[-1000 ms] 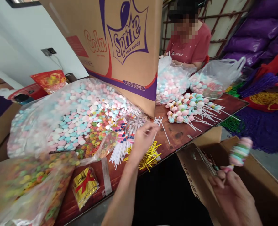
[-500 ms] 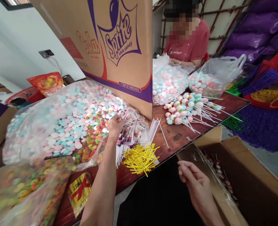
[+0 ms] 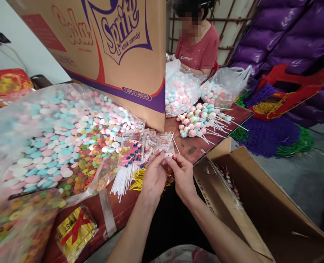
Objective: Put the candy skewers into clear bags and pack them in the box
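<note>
Head view: a large clear bag (image 3: 3, 126) lies on the bench (image 3: 198, 147), holding pink, white and blue candies (image 3: 41, 153) with coloured gummy rings (image 3: 87, 164) at its near side. A second clear bag (image 3: 16, 239) at lower left holds more such rings, and a small packet of gold twist ties (image 3: 76, 232) lies beside it. On the right, the open carton (image 3: 285, 204) has several sticks of candy (image 3: 229, 179) against its left wall; the closer detail is too small to read. Beyond the hands stands a tall printed carton (image 3: 140, 69).

The printed packet (image 3: 168, 155) is held just above the near edge of the bench, between both hands. Its coloured near edge runs roughly crosswise, left to right, and the clear part seems to point away from the wearer; its far end blends into the packets behind, so the full long axis cannot be told. The left hand (image 3: 154, 177) pinches its left end between thumb and fingers; the right hand (image 3: 184, 175) pinches its right end likewise, fingertips close together.
</note>
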Motion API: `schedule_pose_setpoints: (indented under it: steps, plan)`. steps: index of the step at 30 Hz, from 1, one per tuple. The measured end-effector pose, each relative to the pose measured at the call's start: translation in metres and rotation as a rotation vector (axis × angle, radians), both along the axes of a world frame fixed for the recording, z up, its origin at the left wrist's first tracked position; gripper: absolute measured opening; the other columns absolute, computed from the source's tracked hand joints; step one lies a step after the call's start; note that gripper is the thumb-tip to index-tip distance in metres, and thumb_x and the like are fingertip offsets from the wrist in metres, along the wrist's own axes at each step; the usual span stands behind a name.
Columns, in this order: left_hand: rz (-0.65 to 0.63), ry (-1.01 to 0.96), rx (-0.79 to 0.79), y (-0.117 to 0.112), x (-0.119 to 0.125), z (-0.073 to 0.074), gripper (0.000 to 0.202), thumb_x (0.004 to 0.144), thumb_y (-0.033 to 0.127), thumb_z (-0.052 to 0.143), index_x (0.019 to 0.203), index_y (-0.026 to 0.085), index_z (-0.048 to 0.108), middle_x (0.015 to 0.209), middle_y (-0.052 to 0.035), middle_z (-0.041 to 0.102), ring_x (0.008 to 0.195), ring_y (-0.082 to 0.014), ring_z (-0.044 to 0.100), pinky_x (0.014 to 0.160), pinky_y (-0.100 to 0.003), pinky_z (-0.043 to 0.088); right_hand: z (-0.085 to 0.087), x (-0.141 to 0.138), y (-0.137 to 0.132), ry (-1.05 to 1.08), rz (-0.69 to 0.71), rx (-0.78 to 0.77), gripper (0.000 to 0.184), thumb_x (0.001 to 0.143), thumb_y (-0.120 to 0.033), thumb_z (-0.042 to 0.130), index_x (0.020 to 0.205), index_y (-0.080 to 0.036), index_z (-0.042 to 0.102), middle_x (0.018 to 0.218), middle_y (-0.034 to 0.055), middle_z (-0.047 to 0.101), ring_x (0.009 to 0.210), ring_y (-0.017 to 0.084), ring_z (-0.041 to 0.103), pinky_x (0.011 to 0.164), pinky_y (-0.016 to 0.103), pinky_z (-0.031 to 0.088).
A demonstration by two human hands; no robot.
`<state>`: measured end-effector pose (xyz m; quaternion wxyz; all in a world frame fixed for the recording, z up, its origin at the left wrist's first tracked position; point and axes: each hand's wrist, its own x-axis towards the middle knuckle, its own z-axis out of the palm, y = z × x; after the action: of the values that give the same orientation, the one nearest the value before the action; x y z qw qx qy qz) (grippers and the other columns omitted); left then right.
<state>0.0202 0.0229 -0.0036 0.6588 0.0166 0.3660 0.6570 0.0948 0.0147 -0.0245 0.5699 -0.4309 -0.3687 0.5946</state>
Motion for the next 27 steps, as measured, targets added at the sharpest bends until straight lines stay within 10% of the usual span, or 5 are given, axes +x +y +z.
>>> schedule_pose_setpoints:
  steps: [6,18,27]
  plan:
    - [-0.216,0.203,0.067,-0.004,-0.016,-0.001,0.019,0.062,0.021,0.085,0.076,0.012,0.074,0.08,-0.005,0.072,0.074,-0.0124,0.065,0.07,-0.023,0.052,0.006,0.043,0.006,-0.132,0.321,0.011,0.031,0.079,-0.038,0.071,0.062,-0.017,0.057,0.057,-0.005,0.045,0.054,0.009,0.034,0.052,0.023,0.026]
    - [0.032,0.486,0.143,-0.004,0.012,-0.013,0.03,0.069,0.042,0.081,0.077,0.014,0.074,0.08,-0.0046,0.074,0.069,-0.0141,0.066,0.069,-0.026,0.052,-0.003,0.027,0.008,-0.101,-0.016,0.062,0.038,0.086,-0.047,0.062,0.063,-0.019,0.052,0.06,-0.004,0.041,0.056,0.01,0.032,0.053,0.024,0.029]
    - [0.259,0.343,0.107,-0.001,-0.004,0.004,0.03,0.06,0.029,0.088,0.083,0.018,0.071,0.083,0.0011,0.073,0.075,-0.0118,0.067,0.074,-0.025,0.052,0.007,0.046,0.026,-0.65,0.121,0.267,0.046,0.093,-0.046,0.053,0.056,-0.019,0.045,0.055,-0.0038,0.041,0.055,0.01,0.035,0.054,0.025,0.027]
